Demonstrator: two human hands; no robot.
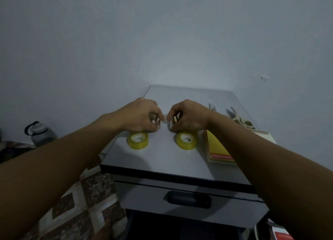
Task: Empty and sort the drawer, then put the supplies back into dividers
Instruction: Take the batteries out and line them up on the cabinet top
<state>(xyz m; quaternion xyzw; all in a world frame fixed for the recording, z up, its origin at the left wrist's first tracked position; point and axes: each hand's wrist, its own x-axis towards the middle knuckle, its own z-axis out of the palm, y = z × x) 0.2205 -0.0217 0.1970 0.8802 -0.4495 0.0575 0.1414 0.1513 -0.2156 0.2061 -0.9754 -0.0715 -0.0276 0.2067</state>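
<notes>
While hands (144, 115) (188, 116) pinch clips (157, 122) (174, 121), tape rolls (137, 140) (186, 141), scissors (242, 120).

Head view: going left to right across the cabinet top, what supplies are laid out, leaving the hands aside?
In order: left tape roll → right tape roll → sticky-note stack → scissors. The small tool farther back overlaps the notes sideways, so it is left out.

left grip (144, 116) curled on metal bits (157, 122) | right grip (187, 116) likewise | tape rolls (137, 139) just beside
</notes>
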